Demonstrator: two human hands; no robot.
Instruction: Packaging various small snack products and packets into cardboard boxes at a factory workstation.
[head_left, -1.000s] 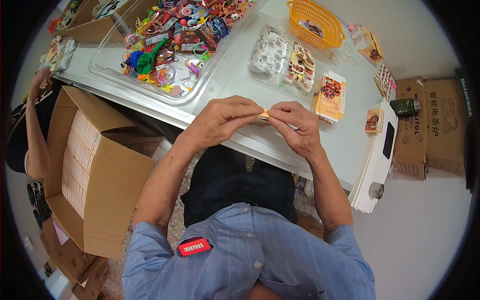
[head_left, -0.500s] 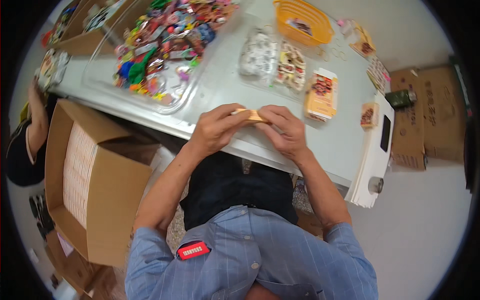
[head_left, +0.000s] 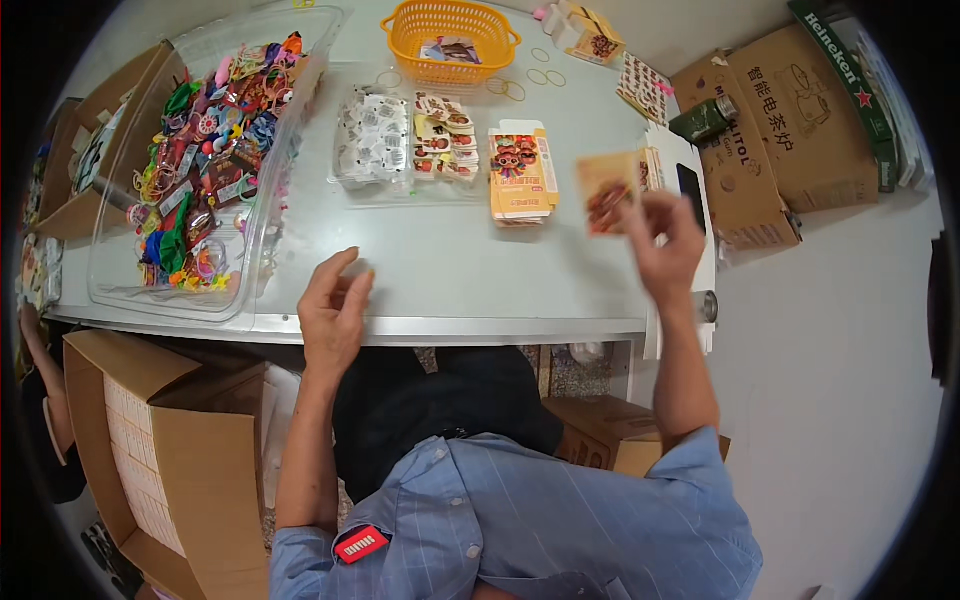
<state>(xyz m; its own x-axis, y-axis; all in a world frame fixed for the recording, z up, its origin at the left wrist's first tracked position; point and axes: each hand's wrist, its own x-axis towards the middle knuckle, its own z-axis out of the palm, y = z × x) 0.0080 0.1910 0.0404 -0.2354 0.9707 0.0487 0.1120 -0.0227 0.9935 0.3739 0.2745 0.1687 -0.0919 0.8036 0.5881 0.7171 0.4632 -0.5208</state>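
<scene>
My right hand [head_left: 668, 245] pinches a small flat orange box [head_left: 603, 190] with a printed picture, smeared by motion, above the right part of the table. Just behind it, partly hidden by my fingers, shows another similar orange printed box [head_left: 650, 172] by the white ledge. Over the table's front edge, my left hand [head_left: 335, 312] is open with its fingers apart and holds nothing. A stack of flat orange printed boxes [head_left: 522, 180] lies between the hands, farther back. Beside it are a bag of small printed cards [head_left: 445, 140] and a clear bag of black-and-white packets [head_left: 372, 138].
A clear plastic tub [head_left: 245, 300] of colourful trinkets stands at left. Behind are an orange basket [head_left: 450, 70] and loose rubber bands [head_left: 540, 76]. An open carton [head_left: 210, 470] of packed boxes sits below left; another person's arm [head_left: 48, 375] shows at the far left.
My hands have come apart. The right moved right with the small orange box from between them; the left let go and moved left. The view has shifted too.
</scene>
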